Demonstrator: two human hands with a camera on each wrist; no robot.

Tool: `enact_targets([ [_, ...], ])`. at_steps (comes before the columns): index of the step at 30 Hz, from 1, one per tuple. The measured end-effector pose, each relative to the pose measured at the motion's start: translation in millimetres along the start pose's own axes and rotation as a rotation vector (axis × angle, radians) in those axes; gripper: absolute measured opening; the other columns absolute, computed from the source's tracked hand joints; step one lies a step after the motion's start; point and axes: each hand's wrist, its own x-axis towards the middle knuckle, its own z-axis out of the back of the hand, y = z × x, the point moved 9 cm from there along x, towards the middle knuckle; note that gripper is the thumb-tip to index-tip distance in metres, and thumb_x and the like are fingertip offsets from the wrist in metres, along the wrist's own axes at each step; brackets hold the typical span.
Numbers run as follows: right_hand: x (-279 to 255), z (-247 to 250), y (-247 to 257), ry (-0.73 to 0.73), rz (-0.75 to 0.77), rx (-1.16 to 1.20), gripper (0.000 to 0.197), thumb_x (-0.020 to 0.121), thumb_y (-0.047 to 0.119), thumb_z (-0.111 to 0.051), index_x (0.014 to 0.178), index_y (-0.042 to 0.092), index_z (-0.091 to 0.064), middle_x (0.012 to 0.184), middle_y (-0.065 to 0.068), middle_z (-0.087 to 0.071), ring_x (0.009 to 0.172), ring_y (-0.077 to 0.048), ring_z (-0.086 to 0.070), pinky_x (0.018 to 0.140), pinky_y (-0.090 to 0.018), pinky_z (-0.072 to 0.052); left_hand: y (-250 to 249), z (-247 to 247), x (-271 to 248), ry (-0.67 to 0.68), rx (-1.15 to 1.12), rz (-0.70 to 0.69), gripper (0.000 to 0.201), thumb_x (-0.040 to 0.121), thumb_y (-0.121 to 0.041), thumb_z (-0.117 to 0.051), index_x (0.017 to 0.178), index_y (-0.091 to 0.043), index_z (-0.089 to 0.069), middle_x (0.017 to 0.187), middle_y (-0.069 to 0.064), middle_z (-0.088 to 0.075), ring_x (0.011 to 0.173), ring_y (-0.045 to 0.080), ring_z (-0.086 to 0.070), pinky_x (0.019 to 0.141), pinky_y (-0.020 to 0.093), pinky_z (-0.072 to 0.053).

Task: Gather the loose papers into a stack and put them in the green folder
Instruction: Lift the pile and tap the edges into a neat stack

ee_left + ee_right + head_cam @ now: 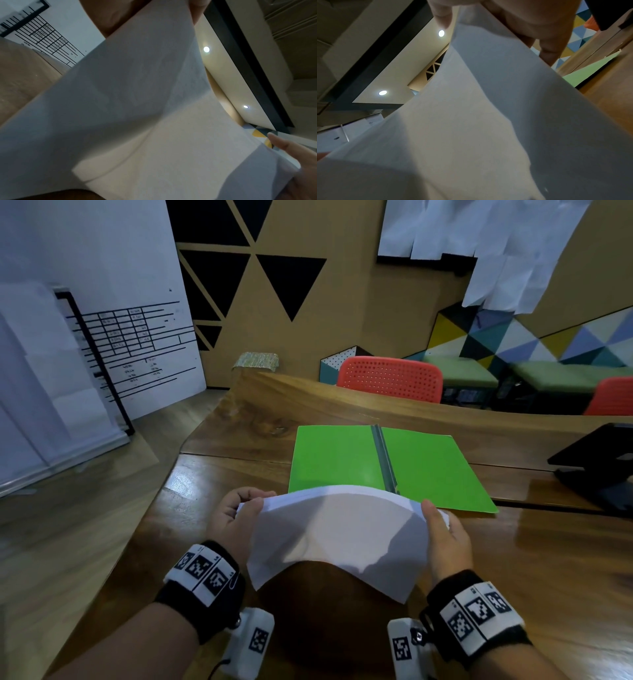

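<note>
Your left hand (236, 517) and right hand (445, 534) each pinch a short edge of the papers (337, 537), thumbs on top, holding them bowed upward above the table (548, 559), just short of the open green folder (424, 463). The papers are light, floppy and slippery; keep gripping both ends or sheets will likely fan out.

Both forearms reach forward; the left hand (236, 517) and the right hand (445, 537) each pinch something, thumbs on top.
</note>
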Motion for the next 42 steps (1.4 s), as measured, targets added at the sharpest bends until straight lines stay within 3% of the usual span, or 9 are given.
enact_targets([
  [11,15,6,10,0.001,0.092,-0.035,0.040,0.065,0.055,-0.071,0.070,0.018,-0.060,0.067,0.000,-0.060,0.071,-0.017,-0.055,0.067,-0.027,-0.044,-6,-2,6,0.018,-0.051,0.009,0.025,0.087,0.001,-0.045,0.073,-0.015,-0.057,0.088,0.005,-0.067,0.078,0.020,-0.059,0.082,0.038,-0.044],
  [14,11,4,11,0.051,0.088,0.112,0.065,0.040,0.073,-0.069,0.077,0.020,-0.060,0.065,0.007,-0.064,0.061,-0.006,-0.056,0.051,-0.011,-0.046,-4,-1,8,0.071,-0.060,-0.023,0.016,0.071,-0.030,-0.068,0.078,-0.020,-0.058,0.082,-0.005,-0.075,0.076,0.016,-0.064,0.072,0.030,-0.052],
  [17,7,-2,9,0.116,0.059,0.189,0.060,0.073,0.042,-0.069,0.119,0.007,-0.054,0.106,-0.010,-0.062,0.093,-0.022,-0.057,0.084,-0.023,-0.049,2,-1,5,0.118,0.044,-0.048,0.069,0.030,-0.061,-0.082,0.084,-0.025,-0.058,0.069,-0.017,-0.073,0.062,0.001,-0.066,0.055,0.015,-0.056],
  [19,5,-5,4,0.136,0.030,0.192,0.072,0.062,0.037,-0.081,0.122,0.010,-0.052,0.118,-0.015,-0.062,0.104,-0.027,-0.058,0.098,-0.041,-0.045,1,-3,1,0.095,0.084,-0.050,0.043,0.052,-0.035,-0.087,0.081,-0.024,-0.058,0.062,-0.009,-0.070,0.055,0.000,-0.063,0.049,0.011,-0.052],
  [22,5,-7,0,0.160,0.062,0.131,0.082,0.018,0.058,-0.087,0.087,0.020,-0.064,0.081,0.001,-0.075,0.082,-0.021,-0.066,0.082,-0.034,-0.054,0,-4,-1,0.038,0.103,-0.026,0.023,0.072,0.004,-0.072,0.074,-0.015,-0.058,0.052,-0.005,-0.067,0.044,-0.002,-0.060,0.043,0.011,-0.050],
  [26,1,0,11,0.113,0.136,0.132,0.021,0.070,0.010,-0.076,0.079,0.019,-0.060,0.062,0.013,-0.073,0.077,-0.020,-0.063,0.065,-0.018,-0.054,0,0,-5,0.019,0.048,0.012,0.020,0.071,0.006,-0.071,0.070,-0.008,-0.057,0.044,-0.006,-0.065,0.040,0.004,-0.059,0.040,0.015,-0.049],
  [35,-13,3,6,0.119,0.122,0.076,0.034,0.071,-0.010,-0.070,0.084,0.019,-0.060,0.072,0.004,-0.070,0.067,-0.011,-0.064,0.059,-0.018,-0.053,5,1,-5,0.095,0.224,0.023,0.025,0.070,0.004,-0.074,0.072,-0.014,-0.056,0.046,-0.016,-0.066,0.046,-0.002,-0.061,0.041,0.008,-0.046],
  [38,-15,0,8,0.173,0.092,0.126,0.027,0.057,0.016,-0.086,0.076,0.016,-0.067,0.065,0.007,-0.075,0.059,-0.005,-0.069,0.061,-0.022,-0.056,5,6,-1,0.086,0.222,0.048,0.044,0.048,-0.019,-0.087,0.080,-0.017,-0.057,0.059,-0.005,-0.068,0.075,0.023,-0.063,0.054,0.017,-0.053],
  [42,-30,-18,46,0.255,0.251,0.072,0.031,0.041,0.036,-0.086,0.068,0.024,-0.075,0.067,0.008,-0.074,0.061,-0.006,-0.067,0.064,-0.023,-0.054,-50,7,-7,-0.085,0.899,-0.261,0.116,0.031,-0.068,-0.074,0.132,-0.030,-0.031,0.137,-0.001,-0.040,0.129,0.021,-0.038,0.109,0.043,-0.032],
])
